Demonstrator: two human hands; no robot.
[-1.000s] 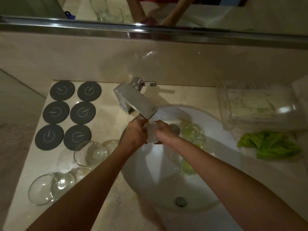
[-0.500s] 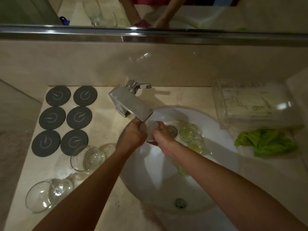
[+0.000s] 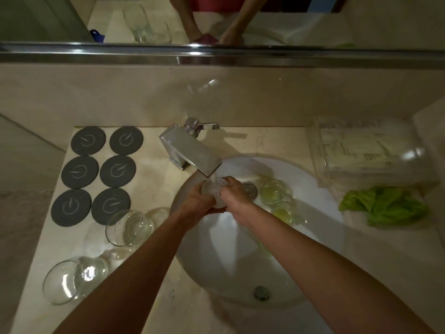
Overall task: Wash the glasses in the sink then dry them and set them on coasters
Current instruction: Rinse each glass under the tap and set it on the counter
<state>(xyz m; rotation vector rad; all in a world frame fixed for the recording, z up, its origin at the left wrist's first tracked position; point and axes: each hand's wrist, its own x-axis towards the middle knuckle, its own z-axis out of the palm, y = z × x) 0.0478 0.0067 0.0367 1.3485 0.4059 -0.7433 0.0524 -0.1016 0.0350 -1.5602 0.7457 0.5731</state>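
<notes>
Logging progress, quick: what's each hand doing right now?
Left hand: closed around the glass under the faucet.
Right hand: gripping the same glass.

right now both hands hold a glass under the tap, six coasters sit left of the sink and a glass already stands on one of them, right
Not quite. In the head view all six coasters are bare; the two glasses on the counter stand beside them on the stone. The rest holds: the left hand and right hand hold a glass under the tap.
</notes>
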